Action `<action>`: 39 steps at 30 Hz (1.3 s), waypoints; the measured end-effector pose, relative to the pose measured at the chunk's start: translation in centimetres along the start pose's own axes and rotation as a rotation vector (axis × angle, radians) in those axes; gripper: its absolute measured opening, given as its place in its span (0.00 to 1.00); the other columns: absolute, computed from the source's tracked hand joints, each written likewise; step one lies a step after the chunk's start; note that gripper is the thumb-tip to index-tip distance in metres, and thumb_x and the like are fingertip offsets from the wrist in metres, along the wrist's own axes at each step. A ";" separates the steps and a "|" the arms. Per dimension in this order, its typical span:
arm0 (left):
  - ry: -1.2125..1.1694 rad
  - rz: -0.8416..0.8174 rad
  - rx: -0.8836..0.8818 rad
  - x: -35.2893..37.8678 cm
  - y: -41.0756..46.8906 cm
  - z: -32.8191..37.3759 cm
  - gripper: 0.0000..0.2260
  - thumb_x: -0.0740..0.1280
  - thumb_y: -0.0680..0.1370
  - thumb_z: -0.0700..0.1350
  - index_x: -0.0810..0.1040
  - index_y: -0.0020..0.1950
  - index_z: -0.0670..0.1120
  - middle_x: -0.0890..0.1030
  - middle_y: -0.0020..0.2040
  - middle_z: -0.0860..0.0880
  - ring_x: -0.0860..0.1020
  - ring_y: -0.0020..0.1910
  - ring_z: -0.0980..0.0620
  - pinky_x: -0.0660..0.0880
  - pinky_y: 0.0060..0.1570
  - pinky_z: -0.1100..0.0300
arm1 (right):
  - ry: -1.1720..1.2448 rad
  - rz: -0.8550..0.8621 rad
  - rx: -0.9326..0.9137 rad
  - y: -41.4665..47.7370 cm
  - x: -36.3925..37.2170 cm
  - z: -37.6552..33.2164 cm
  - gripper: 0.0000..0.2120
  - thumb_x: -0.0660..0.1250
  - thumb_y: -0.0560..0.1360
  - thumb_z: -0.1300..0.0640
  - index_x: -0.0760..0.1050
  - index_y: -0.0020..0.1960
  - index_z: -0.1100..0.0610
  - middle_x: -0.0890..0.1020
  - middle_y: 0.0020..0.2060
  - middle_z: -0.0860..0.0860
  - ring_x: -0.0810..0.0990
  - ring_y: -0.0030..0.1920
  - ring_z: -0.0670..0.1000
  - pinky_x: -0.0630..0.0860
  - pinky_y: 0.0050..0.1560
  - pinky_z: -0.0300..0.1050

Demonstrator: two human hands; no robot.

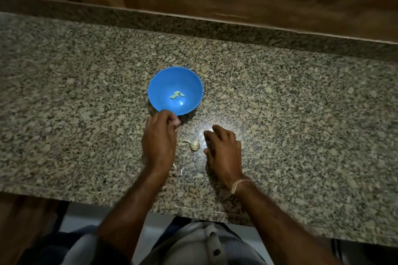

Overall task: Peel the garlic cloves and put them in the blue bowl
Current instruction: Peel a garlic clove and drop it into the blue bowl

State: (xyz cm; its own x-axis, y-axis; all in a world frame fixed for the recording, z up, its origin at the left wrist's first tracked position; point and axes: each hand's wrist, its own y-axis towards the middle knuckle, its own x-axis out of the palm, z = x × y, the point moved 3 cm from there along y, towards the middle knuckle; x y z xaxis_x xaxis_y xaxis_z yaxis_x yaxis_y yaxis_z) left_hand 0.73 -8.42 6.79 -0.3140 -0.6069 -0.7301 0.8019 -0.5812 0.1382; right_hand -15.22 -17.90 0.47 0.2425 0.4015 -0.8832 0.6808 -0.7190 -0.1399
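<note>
Centre frame, the blue bowl (163,84) holds peeled cloves (176,94); at its lower rim the left hand (159,137) curls, blurred, contents unclear. Right hand (224,150), fingers spread and empty, hovers beside the unpeeled garlic (194,145), likely to take it.

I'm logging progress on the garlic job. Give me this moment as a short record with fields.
bowl: blue bowl on the granite counter
in bowl: a few peeled cloves
unpeeled: garlic piece on the counter between the hands
left hand: fingers curled at the bowl's near rim; what it holds, if anything, is blurred
right hand: open, fingers spread, beside the garlic piece
scraps: skin bits near the wrists
</note>
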 end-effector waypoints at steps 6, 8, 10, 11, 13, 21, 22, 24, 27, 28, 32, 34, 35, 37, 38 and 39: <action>0.094 -0.055 0.040 1.2 6.1 0.9 0.11 0.76 0.76 0.44 0.80 0.56 0.49 0.81 0.55 0.52 0.75 0.57 0.47 0.72 0.46 0.50 | 0.003 0.006 0.009 -0.2 0.0 0.3 0.25 0.73 0.79 0.53 0.73 0.74 0.47 0.68 0.78 0.49 0.65 0.74 0.56 0.68 0.65 0.58; 0.108 -0.024 0.123 0.7 4.7 1.1 0.13 0.76 0.77 0.44 0.79 0.59 0.49 0.80 0.58 0.50 0.72 0.59 0.46 0.73 0.49 0.49 | 0.018 0.008 0.010 -0.3 0.0 0.4 0.25 0.73 0.79 0.53 0.73 0.75 0.47 0.68 0.79 0.48 0.65 0.74 0.56 0.67 0.65 0.56; 0.073 -0.077 0.253 0.9 1.4 1.1 0.11 0.75 0.78 0.46 0.79 0.59 0.49 0.79 0.56 0.50 0.72 0.57 0.47 0.73 0.50 0.50 | 0.070 0.017 0.032 -0.3 0.2 0.6 0.25 0.73 0.78 0.55 0.74 0.74 0.47 0.69 0.78 0.48 0.65 0.74 0.55 0.67 0.65 0.55; 0.051 -0.169 0.300 1.5 -0.4 0.6 0.12 0.75 0.78 0.47 0.80 0.59 0.49 0.79 0.56 0.51 0.73 0.57 0.48 0.72 0.50 0.50 | 0.111 0.027 0.045 -0.4 0.2 0.6 0.25 0.73 0.78 0.56 0.74 0.74 0.48 0.70 0.78 0.49 0.65 0.74 0.54 0.67 0.66 0.55; 0.044 -0.368 0.319 3.3 -3.2 -1.0 0.15 0.75 0.77 0.50 0.79 0.62 0.51 0.78 0.57 0.52 0.73 0.58 0.48 0.72 0.53 0.50 | 0.189 0.058 0.054 -0.7 0.5 0.8 0.24 0.72 0.78 0.57 0.75 0.73 0.49 0.72 0.76 0.50 0.67 0.74 0.54 0.70 0.68 0.55; -0.600 -0.545 -0.331 5.1 -4.0 -3.4 0.11 0.74 0.80 0.41 0.84 0.61 0.51 0.82 0.45 0.50 0.78 0.42 0.52 0.75 0.42 0.59 | 0.598 0.091 0.113 -1.8 -0.3 1.4 0.20 0.71 0.79 0.62 0.79 0.69 0.50 0.83 0.64 0.46 0.81 0.64 0.48 0.79 0.65 0.56; -0.797 -0.619 -0.516 5.1 -4.3 -3.1 0.10 0.73 0.80 0.44 0.85 0.61 0.51 0.83 0.45 0.49 0.78 0.42 0.52 0.75 0.42 0.58 | 0.707 0.081 0.142 -2.0 -0.7 1.2 0.19 0.71 0.79 0.63 0.80 0.69 0.51 0.85 0.62 0.47 0.83 0.62 0.47 0.81 0.63 0.57; -1.112 -0.717 -0.740 4.9 -5.2 -2.0 0.14 0.70 0.79 0.46 0.83 0.64 0.47 0.84 0.48 0.47 0.79 0.45 0.54 0.78 0.43 0.63 | 0.845 0.080 0.142 -2.5 -2.0 0.5 0.17 0.72 0.79 0.64 0.82 0.67 0.54 0.86 0.58 0.48 0.85 0.58 0.48 0.83 0.60 0.58; -1.345 -0.707 -0.777 4.6 -6.3 -0.3 0.20 0.75 0.74 0.48 0.82 0.64 0.43 0.85 0.52 0.44 0.81 0.46 0.55 0.81 0.47 0.66 | 0.946 0.090 0.038 -2.9 -4.4 -0.5 0.14 0.73 0.79 0.63 0.84 0.63 0.52 0.85 0.57 0.47 0.85 0.57 0.51 0.83 0.58 0.60; -1.390 -0.704 -0.768 4.6 -6.6 0.1 0.24 0.80 0.71 0.50 0.83 0.64 0.42 0.85 0.54 0.42 0.82 0.50 0.53 0.81 0.49 0.64 | 0.960 0.089 0.001 -3.1 -5.1 -0.6 0.13 0.73 0.79 0.63 0.84 0.62 0.52 0.85 0.57 0.47 0.85 0.56 0.51 0.83 0.56 0.58; -1.374 -0.677 -0.678 4.4 -7.3 1.6 0.37 0.84 0.67 0.55 0.79 0.70 0.40 0.78 0.69 0.34 0.75 0.67 0.41 0.79 0.60 0.59 | 0.943 0.092 -0.103 -3.7 -6.9 -0.4 0.13 0.76 0.77 0.63 0.85 0.61 0.56 0.81 0.56 0.52 0.84 0.51 0.52 0.82 0.50 0.43; -1.348 -0.668 -0.640 4.1 -7.5 2.4 0.36 0.85 0.65 0.57 0.81 0.67 0.43 0.80 0.68 0.37 0.77 0.65 0.45 0.78 0.61 0.60 | 0.919 0.114 -0.135 -4.2 -7.3 -0.1 0.13 0.77 0.76 0.63 0.85 0.61 0.57 0.79 0.55 0.52 0.84 0.52 0.51 0.81 0.50 0.42; -1.331 -0.664 -0.625 3.8 -7.6 2.9 0.35 0.85 0.64 0.58 0.83 0.66 0.44 0.82 0.66 0.39 0.79 0.63 0.47 0.78 0.61 0.61 | 0.900 0.127 -0.148 -4.4 -7.4 0.0 0.13 0.77 0.76 0.62 0.86 0.61 0.57 0.79 0.55 0.51 0.83 0.52 0.51 0.82 0.51 0.43; -1.312 -0.649 -0.598 3.4 -8.0 3.6 0.34 0.85 0.63 0.59 0.84 0.64 0.45 0.83 0.65 0.42 0.82 0.60 0.52 0.79 0.59 0.63 | 0.859 0.158 -0.181 -4.8 -7.8 0.2 0.13 0.77 0.76 0.62 0.85 0.60 0.58 0.80 0.52 0.50 0.83 0.53 0.50 0.82 0.51 0.46; -1.308 -0.640 -0.592 3.2 -8.2 4.0 0.35 0.85 0.63 0.59 0.83 0.65 0.45 0.83 0.65 0.42 0.82 0.60 0.53 0.79 0.58 0.63 | 0.843 0.169 -0.201 -5.0 -7.9 0.3 0.13 0.77 0.76 0.62 0.85 0.60 0.59 0.81 0.51 0.50 0.83 0.52 0.49 0.82 0.50 0.46; -1.307 -0.630 -0.592 3.0 -8.4 4.2 0.35 0.84 0.64 0.58 0.83 0.66 0.45 0.83 0.65 0.41 0.82 0.61 0.52 0.79 0.59 0.64 | 0.825 0.174 -0.223 -5.2 -8.1 0.3 0.13 0.77 0.77 0.63 0.85 0.61 0.60 0.82 0.50 0.50 0.83 0.52 0.49 0.83 0.50 0.47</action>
State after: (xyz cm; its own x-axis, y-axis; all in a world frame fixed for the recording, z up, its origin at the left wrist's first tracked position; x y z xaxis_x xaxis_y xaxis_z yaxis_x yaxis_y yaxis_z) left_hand -9.11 -7.67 6.22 -0.6173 -0.5715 0.5406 0.3564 -0.8158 -0.4555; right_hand -20.94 -17.55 8.18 0.7204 0.6406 -0.2659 0.6857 -0.7154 0.1341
